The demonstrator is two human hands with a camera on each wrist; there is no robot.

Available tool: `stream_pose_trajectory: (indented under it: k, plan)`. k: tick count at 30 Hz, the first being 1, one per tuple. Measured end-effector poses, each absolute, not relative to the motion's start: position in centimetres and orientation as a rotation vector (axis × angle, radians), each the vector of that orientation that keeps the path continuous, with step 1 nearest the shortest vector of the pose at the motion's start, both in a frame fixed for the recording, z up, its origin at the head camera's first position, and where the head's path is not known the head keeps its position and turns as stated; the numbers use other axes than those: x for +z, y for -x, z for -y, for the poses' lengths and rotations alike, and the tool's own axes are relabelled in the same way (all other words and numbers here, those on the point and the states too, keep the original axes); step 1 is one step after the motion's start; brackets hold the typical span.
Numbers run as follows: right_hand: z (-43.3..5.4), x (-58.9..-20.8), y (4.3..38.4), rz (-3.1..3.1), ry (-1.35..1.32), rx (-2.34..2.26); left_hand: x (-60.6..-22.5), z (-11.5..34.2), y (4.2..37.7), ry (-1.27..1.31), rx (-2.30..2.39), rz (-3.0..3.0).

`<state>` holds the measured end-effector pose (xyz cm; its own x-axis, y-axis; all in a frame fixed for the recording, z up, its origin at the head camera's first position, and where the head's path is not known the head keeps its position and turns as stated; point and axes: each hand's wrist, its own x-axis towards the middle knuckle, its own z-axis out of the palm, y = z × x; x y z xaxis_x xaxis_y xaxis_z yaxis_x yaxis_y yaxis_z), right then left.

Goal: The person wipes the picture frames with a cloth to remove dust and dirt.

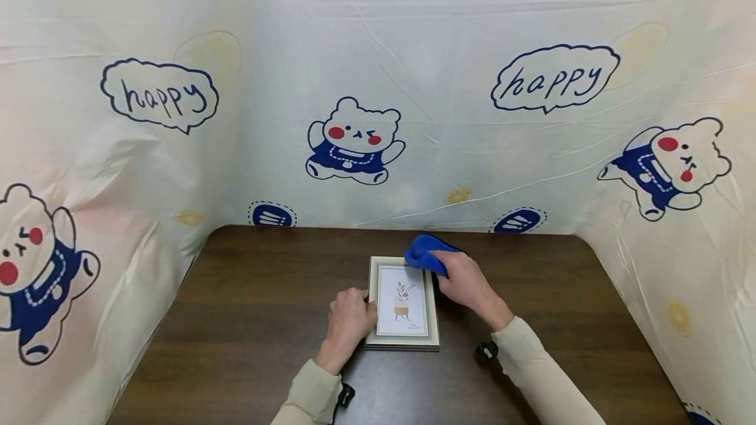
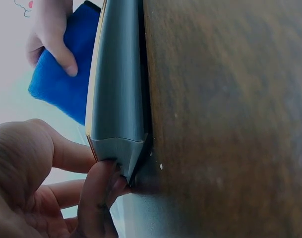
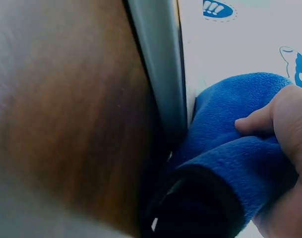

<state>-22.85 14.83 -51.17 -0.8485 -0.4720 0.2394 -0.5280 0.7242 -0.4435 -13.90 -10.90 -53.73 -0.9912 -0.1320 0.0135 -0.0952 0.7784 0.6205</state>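
Observation:
A cream picture frame (image 1: 404, 328) lies face up on the table, with a print of a potted plant inside. My left hand (image 1: 348, 317) grips its left side; the left wrist view shows fingers and thumb pinching a corner of the thick grey edge (image 2: 116, 84). At the frame's far right corner, my right hand (image 1: 469, 284) holds a folded blue cloth (image 1: 426, 253) against the border. In the right wrist view, the thumb presses into the plush cloth (image 3: 245, 104), and a black trim shows along its fold. The other right fingers are mostly hidden behind it.
The dark wooden table (image 1: 248, 307) has rounded far corners. A pale printed curtain (image 1: 443, 84) with bears and "happy" bubbles surrounds it at the back and sides. A dark wrist device (image 1: 487, 351) sits at the right cuff, another device (image 1: 346, 395) at the left.

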Motion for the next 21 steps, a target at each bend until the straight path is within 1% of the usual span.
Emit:
stream_pose_trajectory:
  k: [12, 21]
  plan:
    - [-13.8, -51.7, 21.8, 2.910, -0.895, 0.562, -53.8, 11.0, 14.1, -0.177, -0.995, 2.910]
    - [-13.0, -52.2, 20.8, 2.823, -1.016, 0.379, -53.8, 10.9, 13.9, -0.146, -1.019, 2.912]
